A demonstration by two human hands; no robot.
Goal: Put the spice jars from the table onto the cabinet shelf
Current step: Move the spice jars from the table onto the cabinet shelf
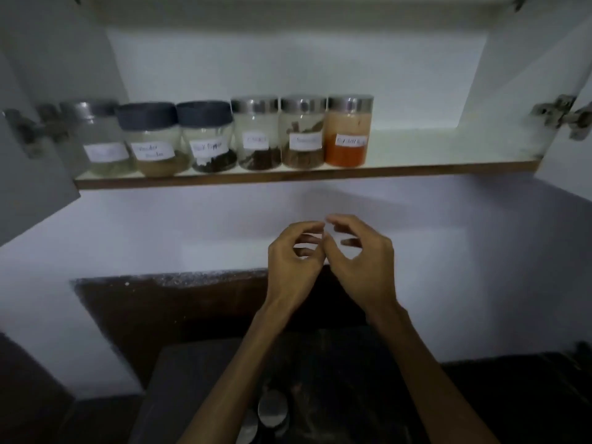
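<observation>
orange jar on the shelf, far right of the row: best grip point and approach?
Grip the orange jar around its glass body, just under the metal lid, coming from the front and right. It stands upright at the shelf edge with bare shelf to its right; the neighbouring jar crowds its left side. Both hands hold nothing, so probably the right.
</observation>
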